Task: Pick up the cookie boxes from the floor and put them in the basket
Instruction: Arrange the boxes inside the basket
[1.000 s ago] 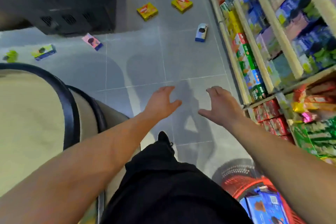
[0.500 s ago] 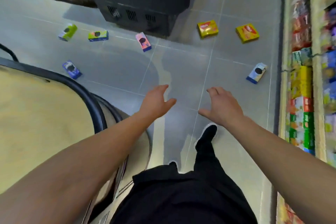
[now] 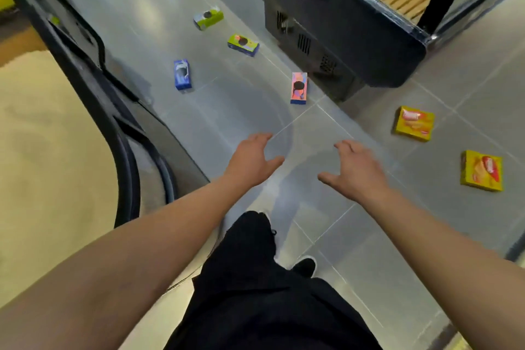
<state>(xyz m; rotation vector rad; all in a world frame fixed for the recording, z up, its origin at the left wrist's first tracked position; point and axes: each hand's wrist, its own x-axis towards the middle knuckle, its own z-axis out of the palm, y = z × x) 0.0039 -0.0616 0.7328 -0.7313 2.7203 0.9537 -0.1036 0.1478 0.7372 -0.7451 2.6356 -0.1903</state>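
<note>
Both hands, left hand (image 3: 252,160) and right hand (image 3: 356,170), hover with fingers spread, holding nothing. Approach the pink cookie box (image 3: 299,87), probably nearest; grip its long sides.

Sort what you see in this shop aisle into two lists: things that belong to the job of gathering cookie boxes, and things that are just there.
Belongs to the job:
pink box
blue box
green and blue box
lime box
two yellow boxes
left hand and right hand, both empty

Just there:
dark display cabinet
tiled floor
</note>
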